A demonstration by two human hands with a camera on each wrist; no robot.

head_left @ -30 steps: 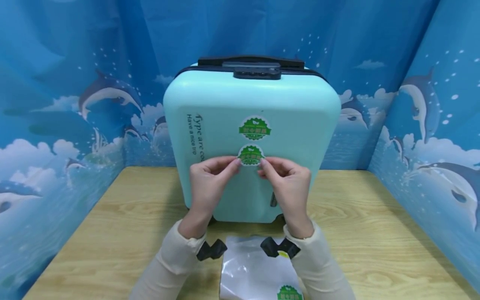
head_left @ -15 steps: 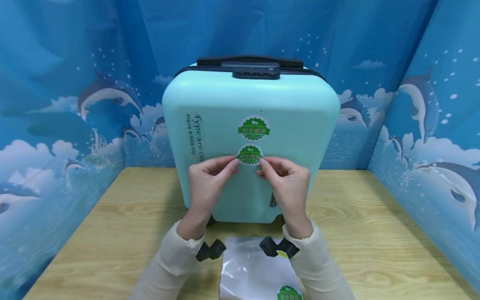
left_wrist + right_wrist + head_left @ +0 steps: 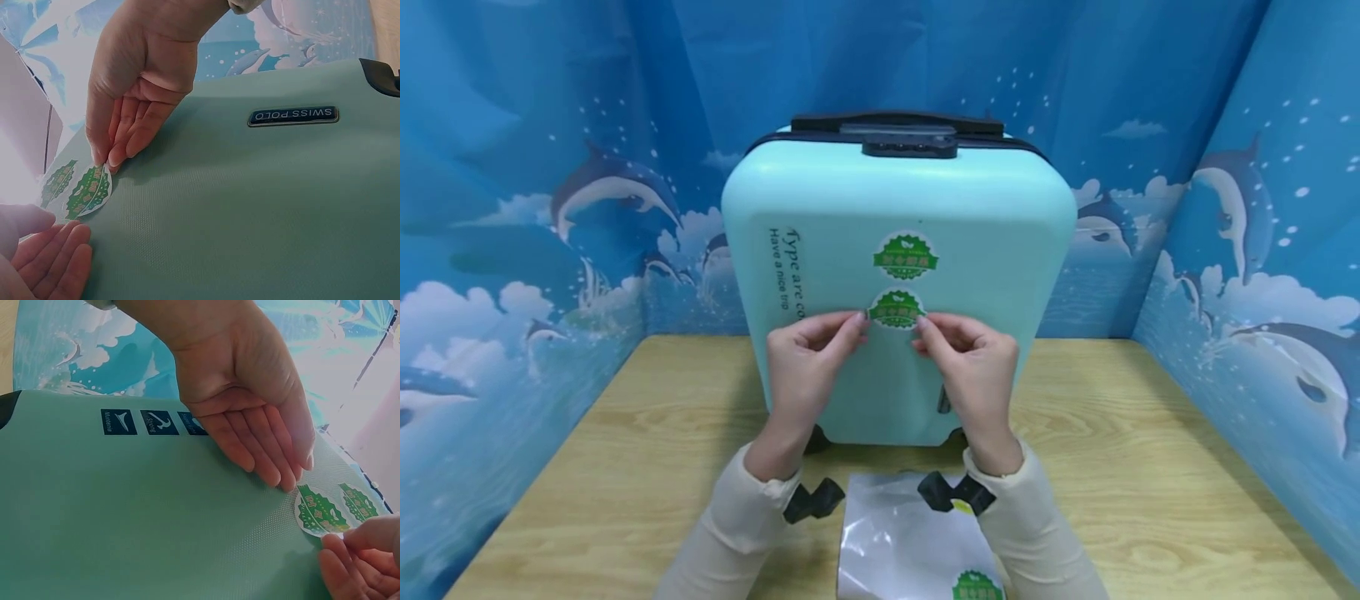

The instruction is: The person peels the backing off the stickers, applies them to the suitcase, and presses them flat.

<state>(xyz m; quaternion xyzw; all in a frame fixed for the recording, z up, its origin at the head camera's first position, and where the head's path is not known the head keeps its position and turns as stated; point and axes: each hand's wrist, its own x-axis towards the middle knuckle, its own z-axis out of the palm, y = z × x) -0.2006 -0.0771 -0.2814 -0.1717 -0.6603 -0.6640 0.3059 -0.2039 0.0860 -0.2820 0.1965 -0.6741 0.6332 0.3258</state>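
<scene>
A mint-green suitcase (image 3: 880,392) stands upright on the table with a round green-and-white sticker (image 3: 905,255) on its front. Just below that is a second, matching sticker (image 3: 897,308), lying at or close to the surface. My right hand (image 3: 981,367) pinches its right edge between thumb and forefinger, which the left wrist view shows on the sticker's rim. Beside the left edge is my left hand (image 3: 808,358). In the right wrist view the left fingertips (image 3: 287,485) are a little apart from the sticker, thumb and fingers loosely bent with nothing between them.
A glossy sticker sheet (image 3: 917,533) lies on the wooden table (image 3: 1120,467) in front of the suitcase, one green sticker (image 3: 976,586) near its corner. Blue dolphin-print curtains (image 3: 512,250) enclose the back and sides. A SWISS POLO plate (image 3: 293,115) sits low on the suitcase front.
My left hand has let go of the lower sticker's left edge and drawn slightly to the left. My right hand keeps its pinch on the right edge.
</scene>
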